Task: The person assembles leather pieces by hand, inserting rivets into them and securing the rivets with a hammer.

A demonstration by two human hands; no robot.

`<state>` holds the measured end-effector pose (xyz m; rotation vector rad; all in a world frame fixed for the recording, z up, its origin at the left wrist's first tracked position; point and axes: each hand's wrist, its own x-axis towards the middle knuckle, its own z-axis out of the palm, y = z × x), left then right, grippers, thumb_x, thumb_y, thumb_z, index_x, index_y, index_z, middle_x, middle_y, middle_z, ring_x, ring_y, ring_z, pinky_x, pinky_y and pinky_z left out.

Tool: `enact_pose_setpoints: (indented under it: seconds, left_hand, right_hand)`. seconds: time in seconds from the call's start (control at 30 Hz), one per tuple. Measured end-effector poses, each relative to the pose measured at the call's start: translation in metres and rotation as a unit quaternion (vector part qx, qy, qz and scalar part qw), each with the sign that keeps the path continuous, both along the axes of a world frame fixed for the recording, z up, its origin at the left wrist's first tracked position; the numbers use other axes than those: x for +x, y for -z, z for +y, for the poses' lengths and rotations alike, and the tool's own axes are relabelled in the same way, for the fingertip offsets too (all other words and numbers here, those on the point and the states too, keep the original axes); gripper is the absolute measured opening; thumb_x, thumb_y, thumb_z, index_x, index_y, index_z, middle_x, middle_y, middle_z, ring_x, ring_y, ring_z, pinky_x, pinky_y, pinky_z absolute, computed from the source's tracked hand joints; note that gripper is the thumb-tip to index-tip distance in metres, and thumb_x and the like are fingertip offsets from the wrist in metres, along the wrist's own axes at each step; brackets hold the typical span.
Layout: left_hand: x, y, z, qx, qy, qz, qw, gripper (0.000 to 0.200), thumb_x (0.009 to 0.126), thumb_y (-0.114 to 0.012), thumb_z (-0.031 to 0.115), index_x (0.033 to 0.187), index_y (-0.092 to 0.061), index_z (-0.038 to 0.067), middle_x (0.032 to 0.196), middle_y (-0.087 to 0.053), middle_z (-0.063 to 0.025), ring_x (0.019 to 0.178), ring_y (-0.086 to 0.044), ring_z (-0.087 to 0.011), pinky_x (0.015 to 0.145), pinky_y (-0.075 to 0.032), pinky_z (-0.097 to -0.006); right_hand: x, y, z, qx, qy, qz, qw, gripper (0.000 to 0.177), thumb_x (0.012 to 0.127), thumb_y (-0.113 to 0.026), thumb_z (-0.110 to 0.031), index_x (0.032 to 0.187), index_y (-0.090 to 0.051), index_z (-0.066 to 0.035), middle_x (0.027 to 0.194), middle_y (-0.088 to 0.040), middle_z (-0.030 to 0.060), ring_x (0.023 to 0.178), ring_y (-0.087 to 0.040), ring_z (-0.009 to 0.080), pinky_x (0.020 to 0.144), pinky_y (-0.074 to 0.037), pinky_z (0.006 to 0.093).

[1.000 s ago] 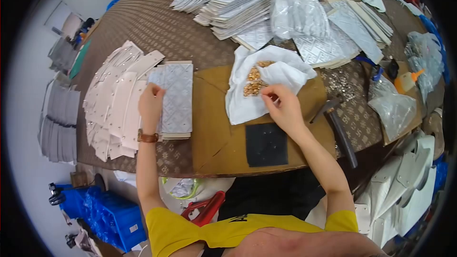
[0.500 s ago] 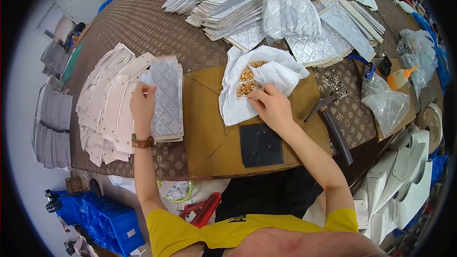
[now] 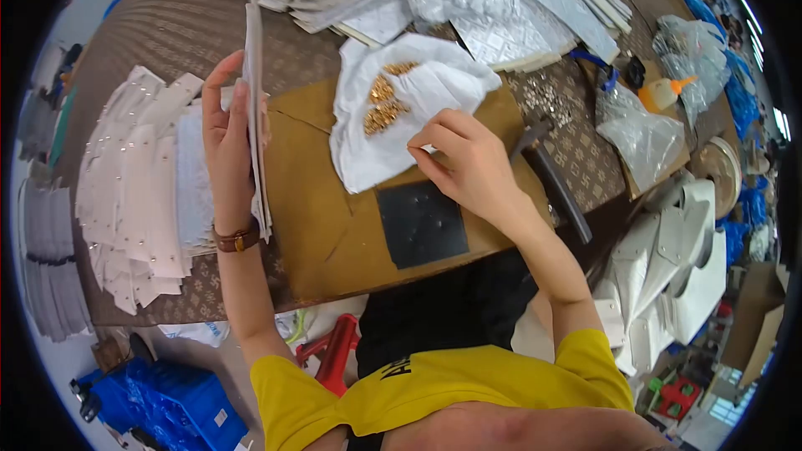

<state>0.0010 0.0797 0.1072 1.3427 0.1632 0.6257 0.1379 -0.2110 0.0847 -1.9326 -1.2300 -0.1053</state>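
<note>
My left hand (image 3: pixel 227 138) grips a thin patterned panel (image 3: pixel 256 108), tilted up so that it shows almost edge-on, over the left part of a brown board (image 3: pixel 313 234). My right hand (image 3: pixel 472 163) hovers above the board with thumb and forefinger pinched; whatever lies between the fingertips is too small to make out. Just below it is a black square pad (image 3: pixel 424 230) on the board. Small gold-coloured metal pieces (image 3: pixel 384 104) lie in a white cloth (image 3: pixel 443 75) beyond the right fingertips.
A hammer (image 3: pixel 558 188) lies at the board's right edge, near scattered silver pieces (image 3: pixel 547 104). Studded pale panels (image 3: pixel 134 192) are piled on the left, with patterned panels (image 3: pixel 196 192) beside them. An orange-tipped bottle (image 3: pixel 662 93) and plastic bags (image 3: pixel 643 138) stand right.
My left hand has lifted a patterned panel off the stack and tilted it up. My right hand has drawn back from the gold pieces towards the black pad. The camera view has shifted.
</note>
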Motion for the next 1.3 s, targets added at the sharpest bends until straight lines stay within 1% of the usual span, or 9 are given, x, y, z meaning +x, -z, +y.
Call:
enact_pose_setpoints:
  seconds: [0.07, 0.2, 0.37, 0.43, 0.5, 0.53, 0.6, 0.7, 1.3]
  left_hand:
    - [-0.003, 0.004, -0.014, 0.035, -0.015, 0.04, 0.998, 0.033, 0.109, -0.064, 0.019, 0.136, -0.063, 0.0, 0.099, -0.067, 0.0011, 0.072, -0.05, -0.0021, 0.062, -0.039, -0.0218]
    - [-0.004, 0.001, -0.031, 0.179, -0.011, 0.049, 0.983, 0.041, 0.105, -0.07, 0.014, 0.144, -0.065, 0.005, 0.102, -0.069, 0.0008, 0.074, -0.053, -0.0029, 0.061, -0.039, -0.0226]
    - [-0.003, 0.0, -0.038, 0.316, 0.137, 0.082, 0.935, 0.039, 0.092, -0.081, 0.013, 0.13, -0.077, 0.012, 0.09, -0.067, 0.0016, 0.072, -0.055, -0.0069, 0.059, -0.039, -0.0249]
    - [0.002, 0.003, -0.038, 0.408, 0.21, 0.075, 0.885, 0.039, 0.086, -0.085, 0.015, 0.124, -0.081, 0.015, 0.083, -0.064, 0.001, 0.069, -0.056, -0.0104, 0.059, -0.04, -0.0257]
    - [0.003, 0.01, -0.048, 0.413, 0.248, 0.074, 0.873, 0.038, 0.085, -0.085, 0.018, 0.123, -0.082, 0.017, 0.081, -0.062, 0.0001, 0.068, -0.056, -0.013, 0.058, -0.04, -0.0272]
    - [0.003, 0.015, -0.056, 0.417, 0.28, 0.073, 0.862, 0.037, 0.084, -0.085, 0.021, 0.121, -0.082, 0.02, 0.079, -0.061, -0.0009, 0.067, -0.057, -0.0156, 0.058, -0.041, -0.0287]
    - [0.004, 0.021, -0.069, 0.421, 0.313, 0.072, 0.848, 0.037, 0.083, -0.086, 0.024, 0.12, -0.083, 0.022, 0.078, -0.059, -0.0018, 0.066, -0.057, -0.0183, 0.058, -0.042, -0.0302]
    - [0.004, 0.027, -0.084, 0.476, 0.347, 0.091, 0.803, 0.034, 0.085, -0.083, 0.032, 0.118, -0.083, 0.025, 0.077, -0.058, -0.0009, 0.066, -0.059, -0.0223, 0.058, -0.045, -0.034]
    - [0.004, 0.038, -0.095, 0.493, 0.299, 0.124, 0.807, 0.03, 0.087, -0.08, 0.036, 0.115, -0.084, 0.027, 0.081, -0.059, -0.0022, 0.069, -0.061, -0.0226, 0.06, -0.047, -0.036]
  right_hand:
    - [-0.012, -0.015, -0.018, -0.029, -0.04, -0.095, 0.994, 0.016, 0.083, -0.081, -0.004, 0.096, -0.072, -0.006, 0.095, -0.067, 0.0068, 0.085, -0.067, 0.0272, 0.07, -0.054, 0.038]
    - [-0.041, 0.006, -0.059, -0.097, -0.085, -0.078, 0.989, 0.018, 0.082, -0.082, -0.003, 0.096, -0.071, -0.005, 0.096, -0.068, 0.0072, 0.084, -0.067, 0.028, 0.071, -0.054, 0.0401]
    - [-0.056, 0.02, -0.075, -0.124, -0.079, -0.12, 0.982, 0.019, 0.08, -0.083, -0.002, 0.095, -0.071, -0.004, 0.097, -0.067, 0.009, 0.085, -0.067, 0.0307, 0.072, -0.055, 0.0403]
    - [-0.057, 0.017, -0.077, -0.066, -0.047, -0.05, 0.995, 0.019, 0.085, -0.081, 0.0, 0.099, -0.07, -0.004, 0.099, -0.068, 0.008, 0.085, -0.069, 0.0266, 0.073, -0.056, 0.0369]
    - [-0.06, 0.014, -0.081, -0.037, -0.026, -0.014, 0.999, 0.018, 0.087, -0.081, 0.0, 0.101, -0.07, -0.004, 0.099, -0.068, 0.0075, 0.086, -0.07, 0.0246, 0.074, -0.056, 0.0353]
    - [-0.063, 0.011, -0.084, -0.01, 0.013, 0.126, 0.992, 0.018, 0.089, -0.079, 0.0, 0.104, -0.069, -0.004, 0.1, -0.069, 0.0065, 0.087, -0.07, 0.0213, 0.074, -0.056, 0.0329]
    - [-0.07, 0.008, -0.091, 0.048, 0.088, 0.394, 0.913, 0.017, 0.095, -0.077, 0.0, 0.109, -0.068, -0.002, 0.1, -0.07, 0.0046, 0.088, -0.07, 0.0147, 0.074, -0.056, 0.0283]
    - [-0.08, 0.017, -0.094, 0.016, 0.086, 0.379, 0.921, 0.016, 0.099, -0.073, -0.001, 0.114, -0.067, -0.002, 0.1, -0.07, 0.0029, 0.088, -0.068, 0.0093, 0.073, -0.055, 0.0247]
    - [-0.067, 0.033, -0.084, -0.043, 0.117, 0.38, 0.916, 0.01, 0.101, -0.071, -0.002, 0.111, -0.072, 0.001, 0.093, -0.071, -0.0003, 0.076, -0.062, 0.0019, 0.065, -0.049, 0.0188]
